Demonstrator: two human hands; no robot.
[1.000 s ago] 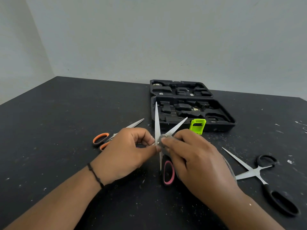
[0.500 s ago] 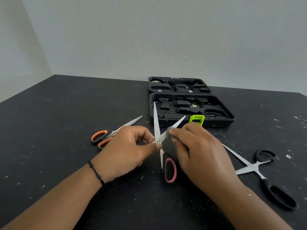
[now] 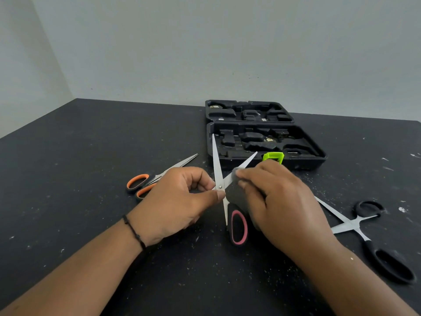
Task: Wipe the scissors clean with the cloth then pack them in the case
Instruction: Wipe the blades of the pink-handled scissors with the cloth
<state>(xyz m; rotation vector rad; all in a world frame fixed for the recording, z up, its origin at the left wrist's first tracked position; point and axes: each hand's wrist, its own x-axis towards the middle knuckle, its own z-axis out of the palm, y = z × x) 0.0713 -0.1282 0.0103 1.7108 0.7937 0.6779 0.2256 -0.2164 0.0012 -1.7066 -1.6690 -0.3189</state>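
Note:
Pink-handled scissors (image 3: 217, 165) stand spread open at the table's middle, blades pointing away from me. My left hand (image 3: 177, 201) pinches them at the pivot screw. My right hand (image 3: 278, 199) pinches a dark grey cloth (image 3: 235, 192) round the right blade, partway up it. One pink handle loop (image 3: 239, 226) shows below the hands; the other is hidden. The black case (image 3: 314, 158) lies open behind, with a green latch (image 3: 273, 157) at its front. Orange-handled scissors (image 3: 139, 182) lie shut at the left. Black-handled scissors (image 3: 366, 226) lie open at the right.
The black table top (image 3: 79, 169) is speckled with white flecks. A pale wall rises behind it. The case's moulded compartments hold small dark parts. The table's far edge runs just behind the case.
My right hand has slid the cloth up the right blade, away from the pivot. The left hand keeps its pinch at the pivot.

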